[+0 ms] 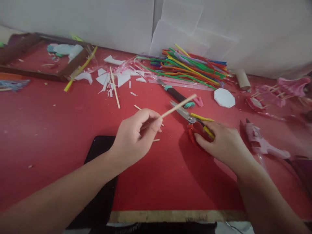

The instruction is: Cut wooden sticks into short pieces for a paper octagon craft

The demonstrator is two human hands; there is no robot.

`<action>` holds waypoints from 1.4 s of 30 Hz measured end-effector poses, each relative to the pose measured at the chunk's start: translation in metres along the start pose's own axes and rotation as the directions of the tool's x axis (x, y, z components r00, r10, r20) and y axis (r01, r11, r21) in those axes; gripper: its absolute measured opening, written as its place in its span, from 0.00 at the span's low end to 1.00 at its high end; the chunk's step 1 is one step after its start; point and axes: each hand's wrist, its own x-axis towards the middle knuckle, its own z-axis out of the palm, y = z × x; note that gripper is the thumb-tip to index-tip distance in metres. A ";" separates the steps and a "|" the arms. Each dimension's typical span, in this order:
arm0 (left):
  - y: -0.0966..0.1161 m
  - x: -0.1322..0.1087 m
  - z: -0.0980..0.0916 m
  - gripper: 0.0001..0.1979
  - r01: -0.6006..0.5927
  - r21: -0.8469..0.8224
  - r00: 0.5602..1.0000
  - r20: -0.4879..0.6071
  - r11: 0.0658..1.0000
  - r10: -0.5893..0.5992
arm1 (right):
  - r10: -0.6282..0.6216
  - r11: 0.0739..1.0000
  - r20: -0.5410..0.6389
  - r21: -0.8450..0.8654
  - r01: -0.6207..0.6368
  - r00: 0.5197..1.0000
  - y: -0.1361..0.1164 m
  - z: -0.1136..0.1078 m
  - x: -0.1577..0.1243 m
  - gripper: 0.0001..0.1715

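Note:
My left hand (136, 133) is closed, pinching a thin wooden stick (179, 106) between thumb and fingers. The stick slants up to the right, its free end above the scissors (185, 113). My right hand (223, 141) is closed around the handles of these scissors, which show red and yellow; the blades point up and left and are close together. A few short stick pieces (156, 140) lie on the red table under my left hand. Just beyond the scissors rests a cutter knife (175, 95) with a black and teal handle.
Coloured pipe cleaners (192, 66) are heaped at the back. White scraps (124, 79) lie left of them, near a brown frame (31, 73). A white octagon (224, 97), cardboard tube (243, 80) and pink glue gun (262, 141) are at right. A black flat device (97, 195) lies under my left forearm.

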 end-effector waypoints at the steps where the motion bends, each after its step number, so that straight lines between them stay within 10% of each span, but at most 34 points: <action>1: 0.001 -0.001 0.001 0.05 -0.042 0.087 0.998 0.041 0.995 0.038 | -0.021 1.000 -0.016 0.005 0.021 1.000 0.000 0.000 -0.001 0.20; 9: -0.002 -0.005 0.008 0.08 -0.415 0.434 0.901 0.320 0.799 0.294 | -0.245 0.945 -0.485 0.075 0.319 0.840 -0.027 -0.010 -0.010 0.17; 14: -0.002 -0.007 0.012 0.09 -0.508 0.475 0.853 0.392 0.718 0.344 | -0.554 0.810 -0.275 0.039 0.585 0.786 -0.044 -0.002 -0.013 0.18; 30: 0.000 -0.006 0.016 0.13 -0.463 0.536 0.831 0.540 0.705 0.135 | -0.460 0.876 -0.200 0.058 0.479 0.865 -0.054 0.012 -0.013 0.10; 42: 0.002 -0.012 0.016 0.12 -0.560 0.581 0.805 0.550 0.591 0.223 | -0.502 0.835 -0.315 0.068 0.547 0.806 -0.055 0.008 -0.018 0.05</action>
